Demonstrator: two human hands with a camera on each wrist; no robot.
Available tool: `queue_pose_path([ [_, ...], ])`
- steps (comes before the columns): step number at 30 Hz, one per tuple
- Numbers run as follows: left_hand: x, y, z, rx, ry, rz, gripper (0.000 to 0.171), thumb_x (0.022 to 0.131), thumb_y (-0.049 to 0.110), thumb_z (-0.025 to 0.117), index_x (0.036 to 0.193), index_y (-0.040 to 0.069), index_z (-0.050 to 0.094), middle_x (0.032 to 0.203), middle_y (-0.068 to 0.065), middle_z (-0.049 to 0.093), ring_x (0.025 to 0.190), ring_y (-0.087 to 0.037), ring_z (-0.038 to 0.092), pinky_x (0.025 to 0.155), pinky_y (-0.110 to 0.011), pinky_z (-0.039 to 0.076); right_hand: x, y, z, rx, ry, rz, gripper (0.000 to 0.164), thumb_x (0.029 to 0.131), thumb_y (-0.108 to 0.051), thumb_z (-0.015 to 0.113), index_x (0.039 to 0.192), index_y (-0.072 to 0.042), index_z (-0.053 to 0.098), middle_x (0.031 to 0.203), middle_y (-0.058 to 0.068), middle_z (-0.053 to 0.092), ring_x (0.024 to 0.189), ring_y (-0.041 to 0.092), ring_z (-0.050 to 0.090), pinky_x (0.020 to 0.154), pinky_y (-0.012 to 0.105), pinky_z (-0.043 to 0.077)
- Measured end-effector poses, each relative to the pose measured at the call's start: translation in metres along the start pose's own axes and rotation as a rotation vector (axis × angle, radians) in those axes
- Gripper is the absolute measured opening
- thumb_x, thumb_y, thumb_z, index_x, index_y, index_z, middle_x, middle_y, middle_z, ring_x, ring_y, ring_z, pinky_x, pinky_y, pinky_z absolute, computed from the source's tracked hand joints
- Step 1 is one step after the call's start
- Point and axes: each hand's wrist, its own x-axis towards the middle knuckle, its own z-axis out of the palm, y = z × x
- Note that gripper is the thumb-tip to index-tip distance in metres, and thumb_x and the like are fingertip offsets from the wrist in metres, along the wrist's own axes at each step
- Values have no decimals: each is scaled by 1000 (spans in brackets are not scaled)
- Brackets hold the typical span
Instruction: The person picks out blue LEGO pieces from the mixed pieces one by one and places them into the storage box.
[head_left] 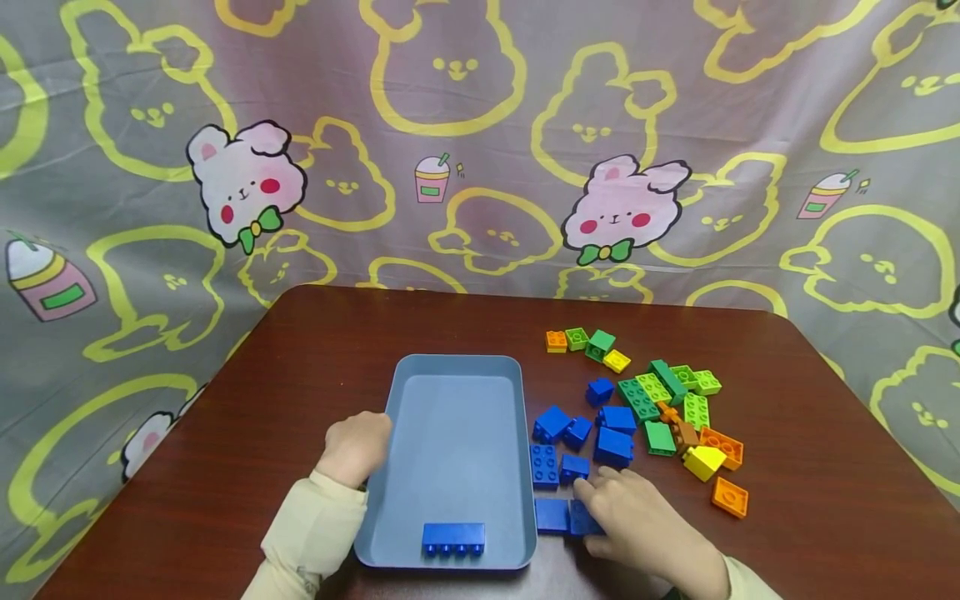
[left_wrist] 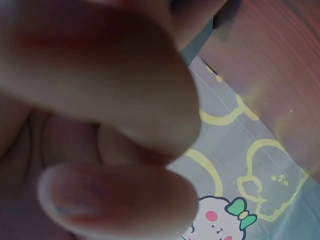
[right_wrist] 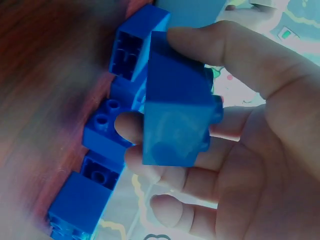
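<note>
Right grip (head_left: 633,512) pinches a blue block (right_wrist: 175,120) near the edge of a roomy tray (head_left: 459,450), left grip's (head_left: 356,447) hold unclear

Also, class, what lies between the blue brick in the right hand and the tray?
In the head view, another blue building brick lies between the held blue brick and the grey-blue tray.

The left sleeve (head_left: 311,529) is pale cream, puffy and creased, cinched at the cuff; the right sleeve (head_left: 748,582) matches its colour.
</note>
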Motion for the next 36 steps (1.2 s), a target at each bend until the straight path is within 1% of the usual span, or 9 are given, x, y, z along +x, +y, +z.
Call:
queue_pose_path([
  [4,1,-1,1,-13,-2,-2,41,86,10,49,48,13,34,49,-3,35,49,-17,45,46,-34,37,-2,1,-1,0,46,-13,38,63,-37,78,82,-8,62,67,0,66,55,9,49,49,30,42],
  [8,1,-1,1,-19,1,1,41,86,11,49,48,14,33,48,-2,35,49,-17,44,45,-33,36,-4,2,-2,-5,94,-30,38,64,-39,78,81,-9,60,65,-1,65,51,7,48,45,27,39],
  [12,0,-1,0,-8,5,2,41,86,9,50,48,13,34,48,-3,35,48,-17,44,45,-34,37,-3,3,-4,2,111,-25,40,65,-42,77,82,-9,60,67,0,66,52,7,50,43,25,41],
  [16,0,0,-1,-5,10,1,41,85,9,50,48,13,34,48,-3,35,47,-17,45,45,-33,37,-2,2,-8,24,115,-6,42,66,-44,76,84,-10,60,67,-1,66,51,5,47,43,21,42],
  [19,0,0,0,-8,11,2,42,85,10,50,48,14,32,48,-2,33,47,-17,44,44,-33,35,-1,0,-10,35,144,-5,41,67,-44,75,84,-10,60,65,-2,64,50,3,44,43,18,41],
  [25,0,-1,1,-10,7,0,42,86,9,49,48,14,31,48,-2,33,47,-17,43,45,-33,34,6,-9,-18,14,200,-14,43,67,-45,75,88,-9,62,69,-2,65,55,5,46,46,19,43],
  [31,-2,0,0,-35,1,1,44,86,9,48,47,15,27,46,-1,28,45,-15,35,45,-31,30,17,-19,-23,14,242,-36,43,67,-44,75,91,-10,65,74,-2,68,60,7,51,49,21,47],
  [34,-2,0,-1,-32,3,-1,45,86,8,48,47,15,27,46,-1,27,44,-15,36,45,-31,30,24,-24,-24,17,265,-53,43,67,-44,76,91,-10,65,76,-1,69,64,8,53,51,23,51],
  [36,-2,0,-1,-25,4,-4,44,86,7,48,47,15,28,46,-1,28,45,-16,39,45,-31,31,28,-28,-25,16,272,-64,43,68,-44,75,92,-10,65,76,-1,70,64,9,54,52,24,52],
])
